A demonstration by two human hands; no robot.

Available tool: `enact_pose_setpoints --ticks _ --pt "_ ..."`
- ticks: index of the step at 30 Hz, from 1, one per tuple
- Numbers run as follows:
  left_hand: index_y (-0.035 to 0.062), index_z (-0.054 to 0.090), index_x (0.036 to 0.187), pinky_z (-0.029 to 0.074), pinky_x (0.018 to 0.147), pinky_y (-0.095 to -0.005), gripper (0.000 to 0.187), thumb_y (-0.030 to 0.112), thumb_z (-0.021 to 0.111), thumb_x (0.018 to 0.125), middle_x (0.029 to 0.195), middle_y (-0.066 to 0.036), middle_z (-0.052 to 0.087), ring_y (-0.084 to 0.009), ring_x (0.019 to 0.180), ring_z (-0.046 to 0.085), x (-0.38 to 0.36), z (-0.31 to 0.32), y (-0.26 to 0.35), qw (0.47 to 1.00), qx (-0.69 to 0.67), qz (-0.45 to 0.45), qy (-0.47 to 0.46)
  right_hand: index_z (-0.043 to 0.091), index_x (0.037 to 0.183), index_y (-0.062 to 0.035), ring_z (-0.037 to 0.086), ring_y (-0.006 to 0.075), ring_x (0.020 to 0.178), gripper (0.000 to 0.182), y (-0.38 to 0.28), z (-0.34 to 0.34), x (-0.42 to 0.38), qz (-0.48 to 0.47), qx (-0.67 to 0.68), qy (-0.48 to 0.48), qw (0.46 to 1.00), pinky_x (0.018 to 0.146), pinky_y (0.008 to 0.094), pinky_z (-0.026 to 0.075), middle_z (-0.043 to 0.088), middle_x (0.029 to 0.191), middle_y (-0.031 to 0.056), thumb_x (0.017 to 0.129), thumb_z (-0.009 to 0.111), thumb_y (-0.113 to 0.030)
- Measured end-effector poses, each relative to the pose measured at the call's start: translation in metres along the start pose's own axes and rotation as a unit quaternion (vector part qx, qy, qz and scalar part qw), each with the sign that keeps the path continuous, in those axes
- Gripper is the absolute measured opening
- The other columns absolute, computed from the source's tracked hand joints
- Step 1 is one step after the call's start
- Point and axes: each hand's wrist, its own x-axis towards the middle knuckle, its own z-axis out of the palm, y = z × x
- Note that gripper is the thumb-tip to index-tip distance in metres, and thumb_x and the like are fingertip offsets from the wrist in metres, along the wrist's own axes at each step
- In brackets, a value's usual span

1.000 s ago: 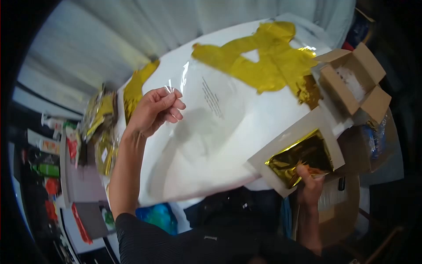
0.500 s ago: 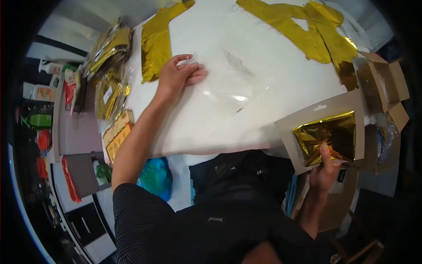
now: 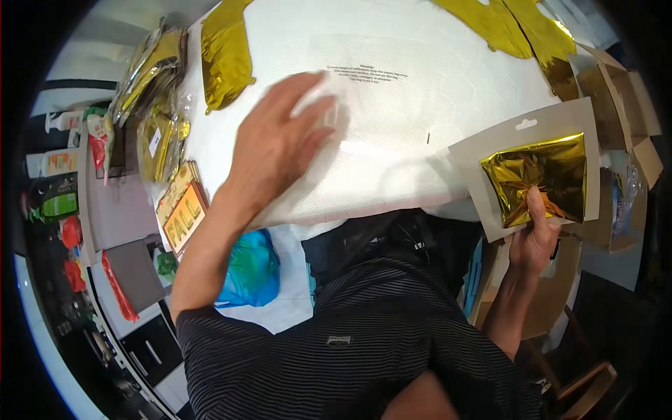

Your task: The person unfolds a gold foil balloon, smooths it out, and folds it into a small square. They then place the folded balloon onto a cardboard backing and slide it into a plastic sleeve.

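Observation:
My right hand (image 3: 535, 238) grips a grey hang-hole card (image 3: 465, 157) by its lower edge. The thumb presses a folded gold foil balloon (image 3: 553, 164) against the card. Over the white table, my left hand (image 3: 280, 136) is slightly blurred, its fingers apart with nothing visible between them. Close to those fingertips, a clear plastic bag (image 3: 371, 105) lies flat with dark printed warning text. Flat gold foil balloons spread along the far side, one (image 3: 225, 59) at the left and another (image 3: 504, 31) at the right.
Packs of gold foil (image 3: 150, 70) pile up at the table's left edge. Below them sit printed "FALL" cards (image 3: 183, 213). Opened cardboard boxes (image 3: 616, 87) stand on the right. A blue-green plastic bag (image 3: 248, 269) is below the front edge.
My left hand has moved nearer and its fingers have spread. The plastic bag now lies flatter, its text readable. The view has shifted; my right hand still holds the card and balloon.

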Motion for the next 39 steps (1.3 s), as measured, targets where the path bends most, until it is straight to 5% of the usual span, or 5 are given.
enact_pose_setpoints --ticks 3,10,16,22,39 --pt "0.0035 0.071 0.118 0.059 0.097 -0.0375 0.026 0.012 0.068 0.093 0.131 -0.013 0.069 -0.0291 0.125 0.064 0.016 0.028 -0.018 0.985 -0.006 0.145 -0.093 0.057 0.135 0.0011 0.066 0.0175 0.111 0.042 -0.002 0.002 -0.002 -0.008 0.006 0.014 1.000 0.100 0.0335 0.054 0.066 0.126 0.0104 0.095 0.070 0.000" --pt "0.0028 0.071 0.116 0.063 0.085 -0.0352 0.026 0.009 0.065 0.092 0.123 -0.012 0.072 -0.0270 0.114 0.071 0.035 0.030 -0.021 0.972 0.052 0.202 -0.109 0.062 0.128 0.0044 0.066 0.0176 0.110 0.034 -0.001 -0.002 -0.008 0.008 -0.016 0.038 0.999 0.100 0.0320 0.053 0.068 0.122 0.0111 0.096 0.069 -0.002" --pt "0.0091 0.073 0.115 0.063 0.071 -0.0347 0.025 0.008 0.072 0.090 0.118 -0.007 0.075 -0.0246 0.095 0.076 0.039 0.027 -0.013 0.980 0.023 0.164 -0.109 0.064 0.125 0.0052 0.066 0.0176 0.108 0.030 -0.003 -0.003 -0.007 0.017 -0.045 0.037 0.998 0.100 0.0322 0.052 0.068 0.121 0.0111 0.097 0.069 -0.005" --pt "0.0049 0.060 0.083 0.057 0.058 -0.0410 0.013 0.014 0.064 0.092 0.077 -0.011 0.061 -0.0294 0.066 0.067 0.051 0.038 0.031 0.994 -0.024 0.064 -0.082 0.055 0.136 0.0018 0.065 0.0181 0.111 0.045 -0.004 -0.001 -0.005 -0.006 -0.018 0.029 0.999 0.102 0.0330 0.051 0.065 0.125 0.0103 0.095 0.070 -0.002" --pt "-0.0019 0.053 0.085 0.054 0.050 -0.0461 0.011 0.002 0.063 0.085 0.073 -0.023 0.063 -0.0395 0.056 0.065 0.100 0.079 0.124 0.988 -0.123 0.061 -0.073 0.065 0.124 0.0044 0.068 0.0159 0.101 0.041 0.001 0.010 -0.029 0.116 -0.054 0.021 0.992 0.091 0.0316 0.054 0.071 0.115 0.0088 0.087 0.079 -0.005"
